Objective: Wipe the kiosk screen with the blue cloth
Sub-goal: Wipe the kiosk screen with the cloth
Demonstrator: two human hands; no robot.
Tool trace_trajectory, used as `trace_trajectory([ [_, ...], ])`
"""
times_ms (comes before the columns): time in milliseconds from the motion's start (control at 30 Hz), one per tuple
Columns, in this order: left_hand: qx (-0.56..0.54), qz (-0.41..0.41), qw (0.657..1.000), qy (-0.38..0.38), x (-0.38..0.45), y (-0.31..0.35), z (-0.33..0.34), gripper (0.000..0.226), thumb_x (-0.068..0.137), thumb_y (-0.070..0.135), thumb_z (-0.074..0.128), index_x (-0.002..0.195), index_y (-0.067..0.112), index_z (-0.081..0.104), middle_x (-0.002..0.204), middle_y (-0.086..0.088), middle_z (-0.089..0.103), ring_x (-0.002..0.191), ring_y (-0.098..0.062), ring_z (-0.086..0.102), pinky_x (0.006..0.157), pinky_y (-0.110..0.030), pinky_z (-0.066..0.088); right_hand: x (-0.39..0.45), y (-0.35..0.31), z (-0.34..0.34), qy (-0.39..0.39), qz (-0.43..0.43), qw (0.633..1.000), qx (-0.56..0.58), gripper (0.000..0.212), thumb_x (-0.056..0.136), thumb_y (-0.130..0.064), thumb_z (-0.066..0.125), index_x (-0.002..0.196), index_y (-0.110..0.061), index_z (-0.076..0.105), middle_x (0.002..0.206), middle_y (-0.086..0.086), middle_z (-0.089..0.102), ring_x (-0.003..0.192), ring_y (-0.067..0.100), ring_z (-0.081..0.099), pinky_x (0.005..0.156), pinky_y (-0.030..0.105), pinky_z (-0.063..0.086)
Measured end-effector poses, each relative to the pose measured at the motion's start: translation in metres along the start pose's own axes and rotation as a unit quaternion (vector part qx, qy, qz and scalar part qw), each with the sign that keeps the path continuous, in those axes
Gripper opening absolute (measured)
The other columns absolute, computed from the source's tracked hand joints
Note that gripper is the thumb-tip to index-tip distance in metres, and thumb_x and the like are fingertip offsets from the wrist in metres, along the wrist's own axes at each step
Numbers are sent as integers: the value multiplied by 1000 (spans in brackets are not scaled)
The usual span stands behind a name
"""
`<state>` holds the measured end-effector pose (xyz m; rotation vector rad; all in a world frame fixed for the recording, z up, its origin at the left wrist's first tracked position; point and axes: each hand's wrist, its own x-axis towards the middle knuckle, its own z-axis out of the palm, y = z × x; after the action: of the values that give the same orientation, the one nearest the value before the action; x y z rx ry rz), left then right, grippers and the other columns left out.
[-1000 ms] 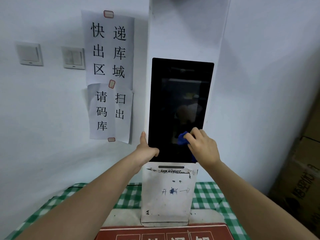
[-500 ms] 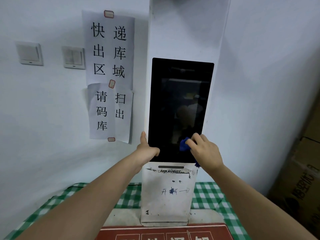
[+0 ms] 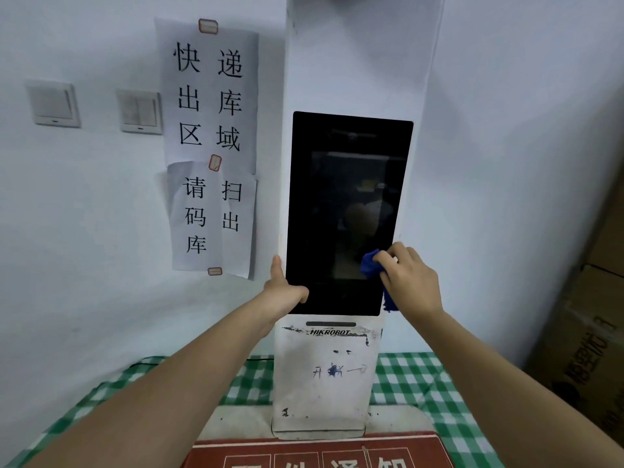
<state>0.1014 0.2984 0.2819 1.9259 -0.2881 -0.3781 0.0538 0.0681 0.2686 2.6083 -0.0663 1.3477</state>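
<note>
White wall on the left carries two switches (image 3: 54, 103) and taped paper signs (image 3: 210, 143). Next over, the left hand (image 3: 283, 289) braces the kiosk (image 3: 324, 376), thumb hooked onto the lower-left corner of the screen (image 3: 341, 204), index finger up along the edge; it hasn't shifted in the last second. The screen itself is dark, showing only reflections. Across to the right hand (image 3: 410, 282), fingers curled round the bunched blue cloth (image 3: 370, 265) and pressing it to the glass low on the right side, a tail of cloth hanging below the palm. And there's the change: that hand has slid rightward, from nearer the middle out to the screen's right edge. I'd call that one low stroke finishing, with the tall upper part of the screen probably not yet wiped. Green checked bench (image 3: 422, 380) below, a cardboard box (image 3: 587, 332) at far right.
</note>
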Motion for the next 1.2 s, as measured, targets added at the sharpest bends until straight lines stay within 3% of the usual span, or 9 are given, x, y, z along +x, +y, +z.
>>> trace_trajectory([
  [200,1,-5,1000,3,-1,0,4,95,86,4,50,151,33,-13,158,-3,18,133,-28,39,108,-42,41,32,3,-22,57,177,980,71,21,84,-4,58,103,-12,62,101,8,55,88,25,53,51,34,47],
  [333,0,1,1000,1,0,1,4,94,87,4,50,151,32,-13,158,-3,19,132,-28,40,108,-41,41,6,-2,-6,36,159,985,60,22,79,1,63,98,-9,62,94,10,55,82,27,54,44,30,41],
  [467,7,2,1000,6,2,1,2,94,87,3,50,152,32,-12,156,-5,22,130,-28,41,107,-40,42,-5,3,0,-26,74,996,36,21,77,2,64,95,-8,63,89,9,55,77,30,55,39,29,40],
  [667,5,-4,1000,8,1,0,5,96,86,4,51,152,33,-12,155,-6,23,131,-28,40,107,-42,42,30,4,-22,61,203,972,100,22,84,-7,59,105,-14,62,101,6,55,86,24,55,52,31,43],
  [733,4,-2,1000,8,1,1,5,96,86,3,51,152,33,-12,155,-5,22,131,-28,40,107,-43,42,24,-2,-19,65,194,974,97,23,83,-4,60,105,-11,60,99,8,54,83,25,54,50,30,41],
  [900,5,2,1000,7,2,1,3,96,86,3,50,151,34,-12,158,-4,17,133,-29,38,108,-42,41,-17,-8,6,-23,114,992,54,21,76,3,62,94,-8,59,87,9,50,72,26,49,40,26,35],
  [1000,5,0,1000,7,2,-1,2,95,87,3,50,151,34,-12,158,-4,16,135,-29,36,108,-43,40,-14,-2,4,-47,83,994,54,19,78,-1,62,96,-9,60,89,7,52,75,26,52,41,28,39],
  [1200,0,2,1000,12,1,0,6,95,86,3,51,152,34,-11,157,-3,16,131,-28,39,107,-42,42,6,-5,-9,38,246,960,131,26,84,-7,61,109,-13,60,106,6,53,84,24,55,54,32,44],
])
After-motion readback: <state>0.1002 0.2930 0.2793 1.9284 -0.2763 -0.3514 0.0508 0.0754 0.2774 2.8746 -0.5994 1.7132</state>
